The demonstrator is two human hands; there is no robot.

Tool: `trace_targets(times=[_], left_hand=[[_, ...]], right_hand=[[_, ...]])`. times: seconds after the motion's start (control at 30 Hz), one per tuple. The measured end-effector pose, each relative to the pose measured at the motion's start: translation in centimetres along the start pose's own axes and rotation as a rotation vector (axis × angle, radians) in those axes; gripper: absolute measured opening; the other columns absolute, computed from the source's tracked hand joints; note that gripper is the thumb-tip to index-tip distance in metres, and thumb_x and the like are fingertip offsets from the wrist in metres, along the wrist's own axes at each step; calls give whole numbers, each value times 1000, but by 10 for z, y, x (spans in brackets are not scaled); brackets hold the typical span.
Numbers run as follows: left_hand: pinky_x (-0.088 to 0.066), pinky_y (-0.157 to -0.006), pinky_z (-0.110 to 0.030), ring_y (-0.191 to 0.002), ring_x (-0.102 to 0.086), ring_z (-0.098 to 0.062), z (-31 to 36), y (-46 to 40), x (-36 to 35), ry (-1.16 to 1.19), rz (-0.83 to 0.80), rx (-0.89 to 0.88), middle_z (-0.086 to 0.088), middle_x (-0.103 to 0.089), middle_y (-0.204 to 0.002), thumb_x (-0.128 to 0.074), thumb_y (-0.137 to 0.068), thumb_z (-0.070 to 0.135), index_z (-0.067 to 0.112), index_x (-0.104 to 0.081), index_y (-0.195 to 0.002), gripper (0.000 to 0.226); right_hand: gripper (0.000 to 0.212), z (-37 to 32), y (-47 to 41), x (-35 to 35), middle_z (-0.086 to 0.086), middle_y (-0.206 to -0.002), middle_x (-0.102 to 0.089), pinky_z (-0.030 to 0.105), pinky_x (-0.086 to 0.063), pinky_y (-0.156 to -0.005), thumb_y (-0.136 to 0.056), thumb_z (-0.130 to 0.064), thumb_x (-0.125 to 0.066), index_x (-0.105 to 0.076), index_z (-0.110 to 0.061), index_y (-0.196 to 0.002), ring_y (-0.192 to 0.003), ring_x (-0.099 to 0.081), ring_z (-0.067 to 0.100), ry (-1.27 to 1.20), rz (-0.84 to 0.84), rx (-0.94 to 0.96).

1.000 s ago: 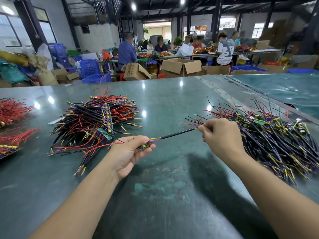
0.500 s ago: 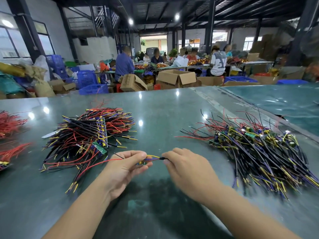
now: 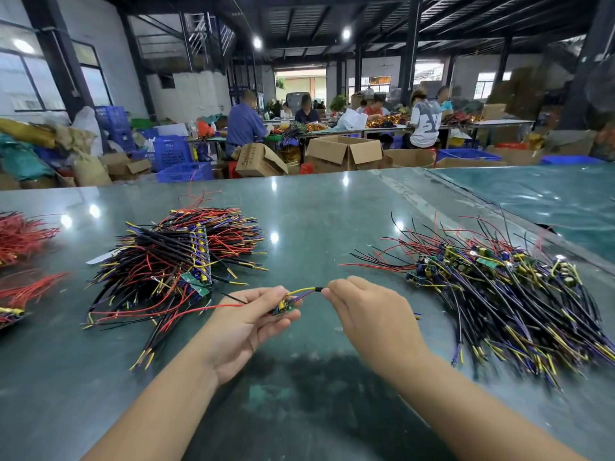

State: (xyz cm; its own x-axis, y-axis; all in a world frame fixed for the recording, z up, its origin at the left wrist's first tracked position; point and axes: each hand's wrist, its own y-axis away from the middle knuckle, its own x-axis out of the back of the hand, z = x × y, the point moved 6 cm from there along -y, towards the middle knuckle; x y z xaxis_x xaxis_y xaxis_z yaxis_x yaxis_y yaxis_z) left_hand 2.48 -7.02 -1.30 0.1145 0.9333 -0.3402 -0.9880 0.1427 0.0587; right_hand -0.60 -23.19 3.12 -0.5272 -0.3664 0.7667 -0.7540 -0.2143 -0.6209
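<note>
left hand (image 3: 243,322) is palm-up and half curled, thumb and fingertips pinching a little green board (image 3: 284,307) just above the table (image 3: 316,211), about midway along its near edge. right hand (image 3: 369,311) is knuckles-up with the fingers curled in, thumb and forefinger pinching the black sleeve (image 3: 318,289) at the end of the board's yellow and purple leads (image 3: 301,292). how much sleeve is tucked inside that fist, can't tell. the hands are close together but not touching, with the short bit of lead arching between them.

so the long axis of the whole thing runs pretty much left to right along the near edge, board end on the left, sleeved end pointing right. a red lead (image 3: 219,307) and a thin black one trail off the other way, out left toward the neater pile (image 3: 173,257) of boards and wires. can't tell if they touch it. the messier pile (image 3: 499,294) sits toward the right edge, well apart from the neat one. red wire bundles (image 3: 20,234) lie at the far left edge.
</note>
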Motion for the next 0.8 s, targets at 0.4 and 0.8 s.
trace_targets(times=[0.4,0.8], left_hand=[[-57,-58,-25,-81,-72,-27,5,-4,3,189,-45,-1,-21,-71,-100,-33,-100,38,4,-66,-104,48],[-56,-71,-35,-102,-68,-26,7,-6,6,110,-62,33,-9,-68,-117,-42,-80,60,16,-53,-128,66]], right_hand=[[35,8,-1,-6,-3,-102,-63,37,-37,-68,-101,-44,-28,-54,-21,-103,-90,-56,30,-111,-128,-18],[22,68,-8,52,12,-71,-65,37,-32,-57,-98,-15,-50,-64,-3,-86,-61,-55,30,-226,412,-200]])
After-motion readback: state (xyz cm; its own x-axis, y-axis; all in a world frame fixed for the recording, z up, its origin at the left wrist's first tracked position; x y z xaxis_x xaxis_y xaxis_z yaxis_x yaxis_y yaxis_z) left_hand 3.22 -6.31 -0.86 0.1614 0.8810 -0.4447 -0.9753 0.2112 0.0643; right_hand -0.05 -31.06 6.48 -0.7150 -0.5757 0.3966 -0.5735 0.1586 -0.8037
